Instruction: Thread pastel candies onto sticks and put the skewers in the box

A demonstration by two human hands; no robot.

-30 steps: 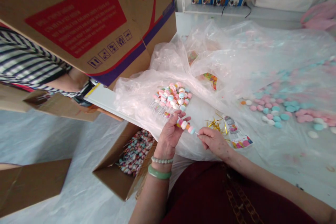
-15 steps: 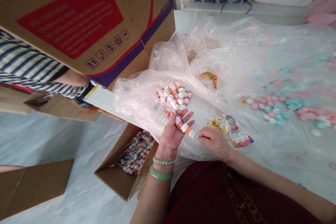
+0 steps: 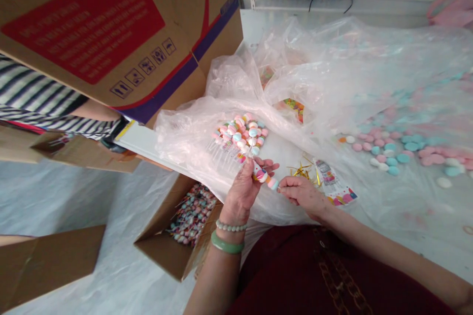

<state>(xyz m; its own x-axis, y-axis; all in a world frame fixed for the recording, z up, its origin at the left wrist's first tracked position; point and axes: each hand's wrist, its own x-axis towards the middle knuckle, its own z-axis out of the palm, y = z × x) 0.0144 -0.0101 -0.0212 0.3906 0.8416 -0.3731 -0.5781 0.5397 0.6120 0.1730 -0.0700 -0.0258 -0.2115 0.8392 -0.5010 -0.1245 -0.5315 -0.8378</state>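
Note:
A candy stick of pink, orange and pale blue round candies is partly inside a small printed wrapper. My left hand holds the wrapper between thumb and fingers, the other fingers curled loosely. At the blue end of the candies, my right hand pinches with thumb and forefinger; what it grips there is too small to make out. Behind my left hand lies a pile of candy sticks on clear plastic. Gold twist ties and flat printed wrappers lie beyond my right hand.
Loose pastel candies spread across the plastic sheeting on the right. A large carton stands at upper left, with a striped sleeve behind it. Below the table edge sits an open box containing many candy sticks.
My left hand has shifted slightly right and up, closer to my right hand. The wrapper now sits farther along the candies, and fewer of them stick out. My right hand stays nearly in place.

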